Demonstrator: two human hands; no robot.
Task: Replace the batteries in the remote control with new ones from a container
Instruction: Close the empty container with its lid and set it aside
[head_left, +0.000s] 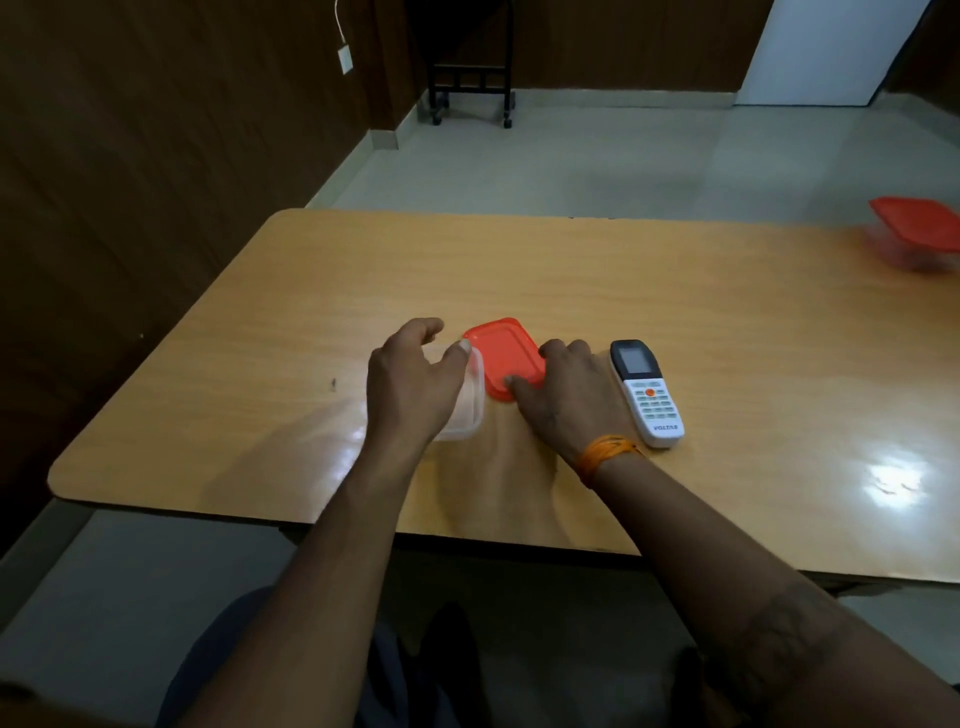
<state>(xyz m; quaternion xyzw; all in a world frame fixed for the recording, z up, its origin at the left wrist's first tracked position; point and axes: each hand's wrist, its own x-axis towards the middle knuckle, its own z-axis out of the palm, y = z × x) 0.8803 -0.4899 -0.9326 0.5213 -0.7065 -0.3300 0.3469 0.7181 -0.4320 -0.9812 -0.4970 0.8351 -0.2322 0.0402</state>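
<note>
Remote (647, 393) lies flat on the table (675, 322), keypad up, just right of centre. Long axis runs roughly 11 to 5 o'clock: dark screen end points away toward 11, white "VOLTAS" end toward the person at 5. Battery side is face down, not visible.

At the remote's 9 o'clock, touching or nearly so, is the right hand (563, 387). It rests palm down with fingers bent, thumb tip and fingertips on the near-right part of an orange lid (501, 356). Cannot tell if it pinches the lid edge or just presses on it (the fingertips are hidden past the knuckles). An orange band (613, 449) sits on that wrist.

Lid lies flat on the table, rounded rectangle, long axis about 12 to 6, its left edge just beside a clear box (465, 400).

Left hand (413, 376) is over the box from above, fingers curled round its far side and thumb on the rim near the lid. The hand covers most of the box; only the right wall and near corner show, and the contents cannot be made out.

Far at 2 o'clock, at the frame's right edge, a second box (919, 236) with an orange lid on it sits on the table, blurred and cut off.

Beyond the table at 12 o'clock: a black wheeled stand (472, 88) on a pale floor, top cut off.
</note>
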